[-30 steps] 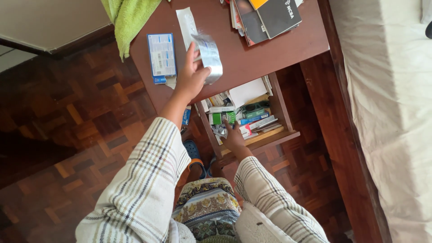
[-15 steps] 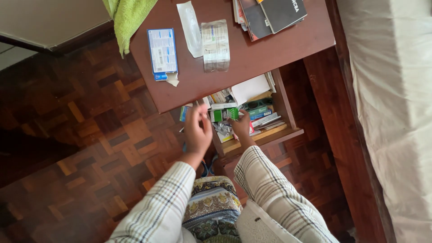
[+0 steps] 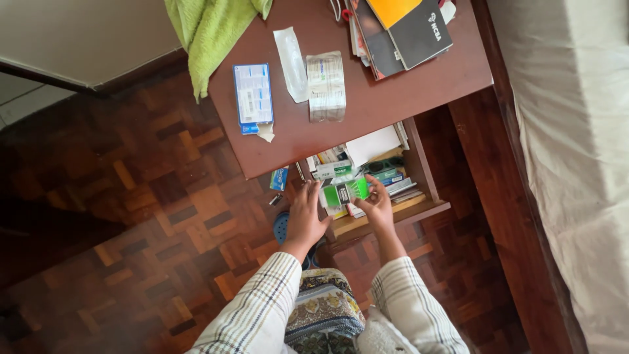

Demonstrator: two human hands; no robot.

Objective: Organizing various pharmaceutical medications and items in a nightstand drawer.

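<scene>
Over the open drawer [image 3: 419, 172] at the front edge of the brown table [image 3: 393, 98], both hands pinch a green-and-white box [image 3: 345, 192]: left hand [image 3: 306, 213] at its left end, right hand [image 3: 377, 206] at its right. Papers and packets crowd the drawer, leaving little room; bare parquet lies open to the left. Half a second ago the left hand hung empty beside the drawer, the right alone on the box.

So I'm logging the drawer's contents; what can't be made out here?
Head view only:
- Open drawer: back hidden under the tabletop.
- Green box: ends covered by left hand and right hand.
- Books: cut by top edge.
- Drawer items too small.
</scene>
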